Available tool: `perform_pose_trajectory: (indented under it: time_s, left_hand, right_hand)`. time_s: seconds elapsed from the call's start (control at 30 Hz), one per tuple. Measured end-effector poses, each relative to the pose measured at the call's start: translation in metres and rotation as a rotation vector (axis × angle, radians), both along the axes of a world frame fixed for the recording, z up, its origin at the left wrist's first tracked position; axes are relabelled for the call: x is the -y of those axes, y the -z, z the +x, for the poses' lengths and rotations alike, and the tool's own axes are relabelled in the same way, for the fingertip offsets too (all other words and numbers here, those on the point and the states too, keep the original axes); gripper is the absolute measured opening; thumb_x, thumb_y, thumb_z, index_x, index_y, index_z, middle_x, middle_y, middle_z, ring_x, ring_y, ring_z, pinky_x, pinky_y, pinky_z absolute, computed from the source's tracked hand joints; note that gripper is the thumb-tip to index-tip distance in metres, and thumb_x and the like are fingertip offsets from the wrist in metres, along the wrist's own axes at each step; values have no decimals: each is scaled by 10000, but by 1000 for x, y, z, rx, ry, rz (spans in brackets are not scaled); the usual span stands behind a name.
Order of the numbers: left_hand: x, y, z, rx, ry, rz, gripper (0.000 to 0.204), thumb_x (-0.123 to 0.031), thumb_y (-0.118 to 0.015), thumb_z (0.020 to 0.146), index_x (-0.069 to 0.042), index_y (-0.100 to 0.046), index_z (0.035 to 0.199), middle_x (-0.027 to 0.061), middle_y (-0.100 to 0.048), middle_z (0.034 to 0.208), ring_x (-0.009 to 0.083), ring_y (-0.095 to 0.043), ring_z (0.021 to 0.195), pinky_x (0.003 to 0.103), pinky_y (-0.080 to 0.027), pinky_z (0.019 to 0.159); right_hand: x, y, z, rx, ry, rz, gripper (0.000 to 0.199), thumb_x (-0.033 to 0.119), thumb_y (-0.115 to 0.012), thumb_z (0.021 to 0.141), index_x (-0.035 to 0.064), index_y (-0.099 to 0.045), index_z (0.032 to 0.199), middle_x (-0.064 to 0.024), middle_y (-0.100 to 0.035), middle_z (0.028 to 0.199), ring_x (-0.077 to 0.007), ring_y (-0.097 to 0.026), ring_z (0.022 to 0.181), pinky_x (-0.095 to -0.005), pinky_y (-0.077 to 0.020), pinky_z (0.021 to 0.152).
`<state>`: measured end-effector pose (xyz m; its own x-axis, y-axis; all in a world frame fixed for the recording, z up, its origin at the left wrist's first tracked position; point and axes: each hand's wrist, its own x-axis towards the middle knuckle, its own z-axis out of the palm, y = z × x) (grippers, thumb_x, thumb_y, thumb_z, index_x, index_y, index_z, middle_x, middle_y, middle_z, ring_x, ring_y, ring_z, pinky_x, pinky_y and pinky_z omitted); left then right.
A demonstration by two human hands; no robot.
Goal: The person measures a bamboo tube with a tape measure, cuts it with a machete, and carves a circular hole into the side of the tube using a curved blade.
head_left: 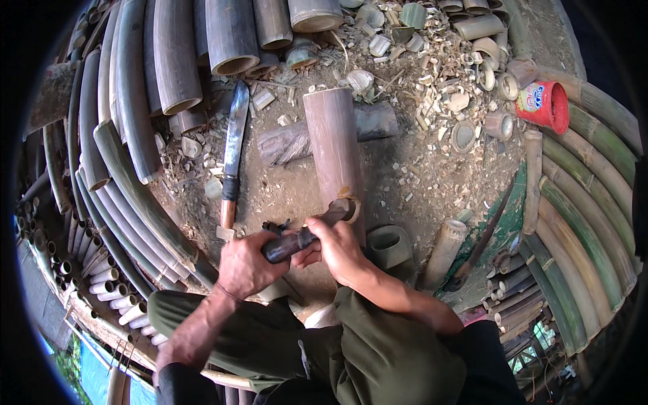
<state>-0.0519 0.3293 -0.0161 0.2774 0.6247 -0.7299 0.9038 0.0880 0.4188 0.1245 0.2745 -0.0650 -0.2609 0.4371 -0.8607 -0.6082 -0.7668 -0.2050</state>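
My right hand (341,250) is wrapped round a dark, thick-handled tool (304,241), its thumb laid along the top. A light brown ring shows at the tool's far end, over the near part of a bamboo section (331,135). My left hand (250,264) is closed against the tool's near end, and its fingertips are hidden. A small dark piece (275,227) pokes out above its knuckles; what it is I cannot make out. The bamboo section leans across a short dark log (287,143) on the ground. Left of it lies a machete (234,138) with a wooden handle.
Long bamboo poles (177,61) line the far left, and greener poles (587,196) curve along the right. Chips and offcuts (439,88) litter the ground. A red container (543,108) lies at the right. A hollow bamboo piece (388,244) stands by my right forearm, near a long blade (487,233).
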Motion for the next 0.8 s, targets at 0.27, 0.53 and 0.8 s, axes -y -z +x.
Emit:
perform_pose_trajectory:
  time_s: [0.27,0.53,0.8]
  left_hand:
    - [-93,-61,115,-28,949,198,95,-202,-674,810,-126,-726,788,73,-671,666,251,-699,682,382,-541,591]
    - [0,-14,8,36,-101,-98,308,-306,-741,662,-89,-698,876,180,-700,798,363,-690,759,443,-561,731]
    - [-102,-61,141,-16,978,142,156,-262,-700,793,-111,-733,775,73,-708,732,252,-713,704,364,-554,616]
  right_hand:
    - [-8,-26,19,-376,699,-216,242,261,-452,995,80,-596,1068,-92,-701,968,-232,-682,719,-362,-555,622]
    - [-3,-8,4,-76,-38,-20,365,279,-489,994,-67,-603,1014,-178,-673,798,-248,-665,582,-359,-571,506]
    - [6,-11,42,-430,723,-109,328,276,-416,1018,41,-588,1168,-113,-704,988,-245,-699,779,-385,-575,694]
